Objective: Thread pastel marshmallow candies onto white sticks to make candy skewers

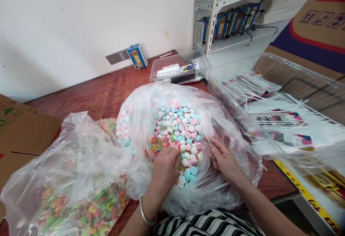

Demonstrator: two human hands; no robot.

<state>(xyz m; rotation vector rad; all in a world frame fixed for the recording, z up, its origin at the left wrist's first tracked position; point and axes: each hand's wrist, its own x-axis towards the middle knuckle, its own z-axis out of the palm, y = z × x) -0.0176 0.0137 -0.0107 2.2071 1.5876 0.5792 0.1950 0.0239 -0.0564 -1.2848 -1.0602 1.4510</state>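
A big clear plastic bag [223,121] lies open on the wooden table, full of pink, blue and white round candies [179,124]. My left hand [165,166] reaches into the bag with its fingers curled down among the candies; what it holds is hidden. A silver bangle sits on that wrist. My right hand [222,157] rests at the bag's right inner edge, fingers pressed together on a thin clear packet [207,138].
A second clear bag [78,185] of multicoloured ring candies lies at the left. Cardboard [18,128] lies at the far left. A clear tray [180,67] with small items stands behind. A large clear bin [280,114] of printed packets stands at the right. Metal shelving [229,17] stands at the back.
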